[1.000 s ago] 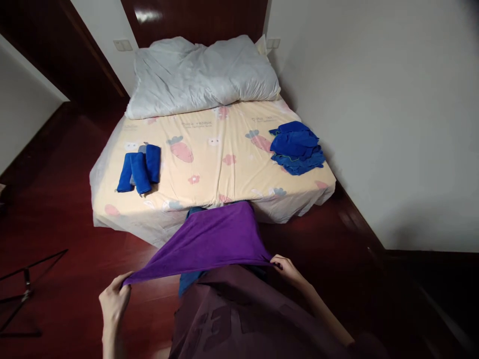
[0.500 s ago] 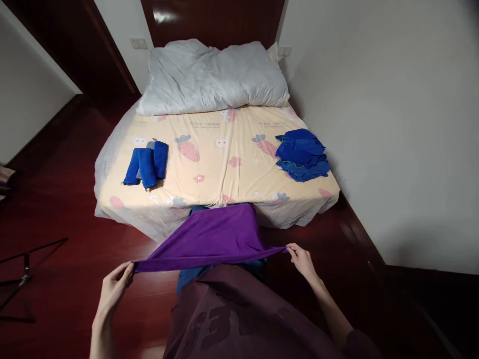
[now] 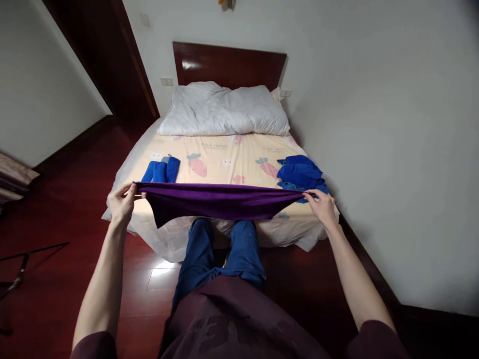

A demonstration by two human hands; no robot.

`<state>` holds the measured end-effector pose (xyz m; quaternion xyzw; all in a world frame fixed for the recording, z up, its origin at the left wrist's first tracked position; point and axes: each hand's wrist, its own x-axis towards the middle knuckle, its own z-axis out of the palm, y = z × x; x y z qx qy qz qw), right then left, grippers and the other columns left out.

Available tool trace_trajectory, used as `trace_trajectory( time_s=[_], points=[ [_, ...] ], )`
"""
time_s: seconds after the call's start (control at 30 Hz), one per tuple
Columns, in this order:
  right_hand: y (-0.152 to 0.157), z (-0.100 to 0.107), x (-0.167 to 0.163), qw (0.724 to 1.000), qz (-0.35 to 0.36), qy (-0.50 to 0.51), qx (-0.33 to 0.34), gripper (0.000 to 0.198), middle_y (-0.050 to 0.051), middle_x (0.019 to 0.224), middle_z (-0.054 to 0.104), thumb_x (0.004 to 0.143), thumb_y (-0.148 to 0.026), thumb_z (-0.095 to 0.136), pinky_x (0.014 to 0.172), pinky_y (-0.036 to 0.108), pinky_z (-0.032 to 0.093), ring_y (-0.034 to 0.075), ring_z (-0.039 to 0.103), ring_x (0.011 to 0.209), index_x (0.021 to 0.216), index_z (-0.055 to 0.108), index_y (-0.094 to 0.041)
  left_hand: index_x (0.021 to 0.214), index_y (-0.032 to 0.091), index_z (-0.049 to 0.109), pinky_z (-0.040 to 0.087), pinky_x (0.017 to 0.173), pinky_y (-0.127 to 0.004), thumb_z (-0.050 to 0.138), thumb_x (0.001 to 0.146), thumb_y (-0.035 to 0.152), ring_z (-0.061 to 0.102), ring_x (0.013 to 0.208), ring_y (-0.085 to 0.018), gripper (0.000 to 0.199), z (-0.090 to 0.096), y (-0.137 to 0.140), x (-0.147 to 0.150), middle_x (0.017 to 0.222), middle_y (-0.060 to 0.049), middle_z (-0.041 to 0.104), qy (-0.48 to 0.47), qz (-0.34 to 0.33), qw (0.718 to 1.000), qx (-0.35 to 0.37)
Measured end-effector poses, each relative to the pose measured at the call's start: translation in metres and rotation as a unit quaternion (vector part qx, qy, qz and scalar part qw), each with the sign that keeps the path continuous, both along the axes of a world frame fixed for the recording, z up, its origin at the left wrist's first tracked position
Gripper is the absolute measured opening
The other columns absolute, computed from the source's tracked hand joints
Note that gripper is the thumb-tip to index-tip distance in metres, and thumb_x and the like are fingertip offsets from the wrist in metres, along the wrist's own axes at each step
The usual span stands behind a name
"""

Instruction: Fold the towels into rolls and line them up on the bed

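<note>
We hold the purple towel (image 3: 220,200) stretched over the bed (image 3: 228,159), left hand (image 3: 121,203) and right hand (image 3: 321,207) pinching its corners. Three rolled towels (image 3: 161,171) look finished; the blue pile (image 3: 300,173) remains unfolded.

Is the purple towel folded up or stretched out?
Stretched out: the purple towel hangs taut between the left hand and right hand.
</note>
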<state>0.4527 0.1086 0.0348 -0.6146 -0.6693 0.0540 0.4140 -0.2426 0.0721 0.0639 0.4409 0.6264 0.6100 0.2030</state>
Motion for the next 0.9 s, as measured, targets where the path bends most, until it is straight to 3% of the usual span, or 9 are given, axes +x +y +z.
trace_trajectory(
  time_s=[0.1, 0.23, 0.43, 0.6, 0.73, 0.9],
  points=[
    [0.004, 0.018, 0.008, 0.997, 0.035, -0.060, 0.026, 0.028, 0.010, 0.114, 0.078, 0.096, -0.031, 0.049, 0.089, 0.036, 0.061, 0.024, 0.075, 0.102, 0.104, 0.074, -0.021, 0.118, 0.001, 0.064, 0.066, 0.078, -0.037, 0.069, 0.087, 0.057, 0.065, 0.065, -0.009, 0.065, 0.012, 0.004, -0.002, 0.095, -0.005, 0.070, -0.001, 0.015, 1.000, 0.010],
    [-0.012, 0.011, 0.009, 0.996, 0.000, -0.080, 0.036, 0.028, 0.009, 0.110, 0.079, 0.093, -0.021, 0.046, 0.093, 0.039, 0.061, 0.023, 0.076, 0.095, 0.097, 0.074, -0.021, 0.113, 0.003, 0.066, 0.067, 0.076, -0.040, 0.072, 0.082, 0.063, 0.069, 0.067, -0.015, 0.068, 0.004, -0.017, -0.004, 0.086, -0.004, 0.069, 0.002, 0.034, 0.999, -0.020],
    [-0.065, -0.017, 0.024, 0.999, -0.012, -0.017, -0.031, 0.031, 0.010, 0.092, 0.080, 0.094, -0.043, 0.055, 0.080, 0.041, 0.066, 0.027, 0.079, 0.080, 0.101, 0.075, -0.021, 0.098, 0.019, 0.071, 0.067, 0.080, -0.044, 0.079, 0.066, 0.071, 0.072, 0.067, -0.023, 0.062, -0.027, -0.089, -0.020, 0.072, 0.002, 0.071, -0.025, 0.033, 0.994, -0.104],
    [-0.102, -0.011, 0.051, 0.988, 0.036, 0.079, -0.130, 0.044, 0.009, 0.079, 0.079, 0.084, -0.063, 0.070, 0.070, 0.041, 0.069, 0.028, 0.078, 0.066, 0.096, 0.080, -0.022, 0.087, 0.031, 0.074, 0.062, 0.070, -0.039, 0.078, 0.068, 0.069, 0.067, 0.068, -0.023, 0.043, -0.021, -0.134, -0.035, 0.067, 0.005, 0.070, 0.002, 0.011, 0.985, -0.174],
    [-0.098, 0.008, 0.061, 0.980, 0.042, 0.102, -0.168, 0.051, 0.012, 0.080, 0.079, 0.079, -0.068, 0.074, 0.067, 0.038, 0.069, 0.028, 0.078, 0.067, 0.095, 0.081, -0.020, 0.082, 0.029, 0.074, 0.059, 0.066, -0.035, 0.078, 0.063, 0.074, 0.065, 0.069, -0.023, 0.049, -0.011, -0.123, -0.036, 0.070, 0.002, 0.070, 0.020, -0.040, 0.976, -0.211],
    [-0.056, 0.027, 0.063, 0.976, 0.050, 0.066, -0.199, 0.052, 0.012, 0.075, 0.078, 0.078, -0.068, 0.073, 0.060, 0.036, 0.067, 0.028, 0.078, 0.063, 0.090, 0.078, -0.018, 0.094, 0.020, 0.074, 0.062, 0.072, -0.035, 0.085, 0.053, 0.077, 0.068, 0.070, -0.021, 0.071, -0.011, -0.066, -0.027, 0.076, -0.001, 0.072, -0.037, -0.083, 0.970, -0.223]
  ],
)
